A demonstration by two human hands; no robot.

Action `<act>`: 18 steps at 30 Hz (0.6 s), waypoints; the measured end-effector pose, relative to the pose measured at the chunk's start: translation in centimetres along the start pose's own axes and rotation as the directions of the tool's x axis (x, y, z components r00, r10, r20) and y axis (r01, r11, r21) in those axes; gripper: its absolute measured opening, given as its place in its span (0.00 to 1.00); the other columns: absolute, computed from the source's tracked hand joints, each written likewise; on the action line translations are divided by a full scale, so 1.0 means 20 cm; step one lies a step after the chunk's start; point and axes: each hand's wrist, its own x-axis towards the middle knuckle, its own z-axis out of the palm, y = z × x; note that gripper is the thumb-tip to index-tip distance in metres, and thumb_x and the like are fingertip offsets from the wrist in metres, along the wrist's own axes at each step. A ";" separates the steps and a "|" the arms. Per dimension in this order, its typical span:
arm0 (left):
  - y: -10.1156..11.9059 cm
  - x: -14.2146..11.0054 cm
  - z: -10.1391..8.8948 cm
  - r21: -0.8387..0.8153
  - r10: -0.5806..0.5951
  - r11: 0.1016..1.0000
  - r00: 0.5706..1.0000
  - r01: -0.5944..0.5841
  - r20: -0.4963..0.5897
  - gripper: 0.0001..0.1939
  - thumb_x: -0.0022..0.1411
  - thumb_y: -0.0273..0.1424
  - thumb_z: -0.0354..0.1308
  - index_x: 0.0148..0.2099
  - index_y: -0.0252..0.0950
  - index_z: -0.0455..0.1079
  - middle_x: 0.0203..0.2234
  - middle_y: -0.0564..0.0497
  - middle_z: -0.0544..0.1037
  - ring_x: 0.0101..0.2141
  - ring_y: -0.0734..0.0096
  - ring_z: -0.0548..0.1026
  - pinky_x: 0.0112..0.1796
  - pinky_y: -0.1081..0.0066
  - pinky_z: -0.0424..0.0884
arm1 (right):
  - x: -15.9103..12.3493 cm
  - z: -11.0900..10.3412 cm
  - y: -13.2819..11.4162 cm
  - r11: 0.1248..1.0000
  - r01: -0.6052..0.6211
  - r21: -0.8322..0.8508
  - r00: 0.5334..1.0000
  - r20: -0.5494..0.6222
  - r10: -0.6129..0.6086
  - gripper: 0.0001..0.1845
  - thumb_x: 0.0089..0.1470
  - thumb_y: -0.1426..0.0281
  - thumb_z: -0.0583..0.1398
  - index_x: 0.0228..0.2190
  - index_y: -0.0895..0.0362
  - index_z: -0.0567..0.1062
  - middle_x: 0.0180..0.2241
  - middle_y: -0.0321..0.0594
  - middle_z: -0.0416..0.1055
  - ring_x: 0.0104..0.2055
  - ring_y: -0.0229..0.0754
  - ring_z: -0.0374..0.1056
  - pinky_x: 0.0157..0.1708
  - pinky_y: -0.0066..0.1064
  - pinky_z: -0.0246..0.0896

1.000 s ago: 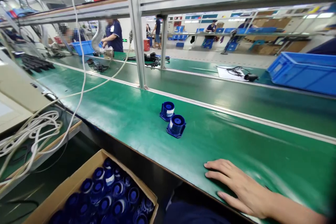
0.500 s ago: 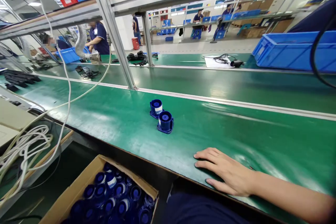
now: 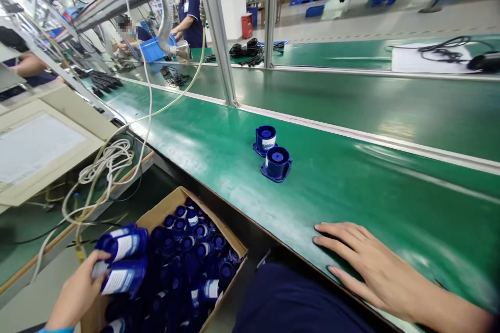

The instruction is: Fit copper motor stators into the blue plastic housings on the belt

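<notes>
My left hand [image 3: 78, 291] is closed round several blue cylindrical parts with white labels [image 3: 123, 260], held just over the near left corner of a cardboard box [image 3: 164, 209] full of the same blue parts. My right hand [image 3: 375, 265] lies flat and open on the green conveyor belt [image 3: 351, 187], fingers spread, holding nothing. Two blue parts [image 3: 276, 163] stand upright side by side on the belt, well ahead and left of my right hand.
An aluminium post [image 3: 216, 31] rises from the belt's far rail. White cables [image 3: 109, 158] hang and coil at the left beside a beige machine [image 3: 39, 140]. Black cables [image 3: 250, 49] lie on the far belt. Other people work at a blue bin [image 3: 152, 49] far left.
My left hand has come into view at the lower left, gripping several blue parts over the box. The camera has tilted down and left. My right hand stays flat on the belt.
</notes>
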 end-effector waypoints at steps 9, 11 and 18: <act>1.01 0.30 -0.70 -0.053 0.500 0.850 0.833 -0.525 -0.235 0.20 0.53 0.40 0.47 0.48 0.43 0.62 0.47 0.50 0.76 0.46 0.54 0.75 0.52 0.62 0.68 | 0.31 -0.09 0.08 0.993 -0.107 0.043 0.939 -0.324 0.115 0.19 0.66 0.61 0.59 0.54 0.57 0.71 0.54 0.53 0.70 0.50 0.50 0.69 0.49 0.43 0.70; 1.30 0.37 -0.78 -0.032 0.594 0.786 0.769 -0.618 -0.237 0.20 0.52 0.35 0.47 0.48 0.42 0.63 0.46 0.49 0.75 0.46 0.56 0.75 0.52 0.62 0.68 | 0.50 -0.13 0.12 0.989 -0.146 -0.037 0.935 -0.331 0.126 0.25 0.65 0.58 0.60 0.57 0.59 0.70 0.56 0.55 0.68 0.50 0.54 0.68 0.49 0.47 0.69; 2.05 0.51 -0.79 0.039 0.737 0.667 0.651 -0.744 -0.179 0.18 0.54 0.23 0.49 0.47 0.40 0.64 0.49 0.44 0.74 0.47 0.56 0.76 0.50 0.63 0.68 | 0.83 -0.20 0.28 0.959 -0.235 -0.160 0.972 -0.045 0.230 0.16 0.69 0.75 0.51 0.53 0.58 0.73 0.51 0.48 0.71 0.42 0.45 0.68 0.41 0.38 0.64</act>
